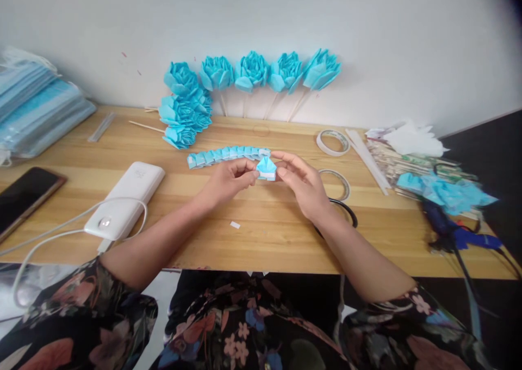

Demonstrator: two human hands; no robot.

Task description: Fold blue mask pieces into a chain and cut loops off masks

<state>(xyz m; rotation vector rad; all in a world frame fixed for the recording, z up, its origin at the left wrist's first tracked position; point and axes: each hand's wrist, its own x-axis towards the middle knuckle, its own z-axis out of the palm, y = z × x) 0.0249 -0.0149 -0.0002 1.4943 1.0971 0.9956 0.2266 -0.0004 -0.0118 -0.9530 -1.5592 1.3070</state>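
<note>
A small folded blue petal (pixel 267 167) with a white strip along its lower edge is pinched between my two hands. My left hand (pixel 233 178) grips its left side with thumb and fingertips. On the other side, my right hand (pixel 300 184) holds it between thumb and fingers. Just behind my hands, a row of similar folded blue petals (pixel 222 155) lies overlapping on the table. A tiny white scrap (pixel 235 224) rests on the wood in front of my hands.
Finished blue flowers (pixel 252 72) on sticks lean against the wall, with more piled left (pixel 179 111). Tape rolls (pixel 333 142) lie right, near a blue glue gun (pixel 468 236). A white power bank (pixel 124 198), phone (pixel 28 196) and packed masks (pixel 41 106) occupy the left.
</note>
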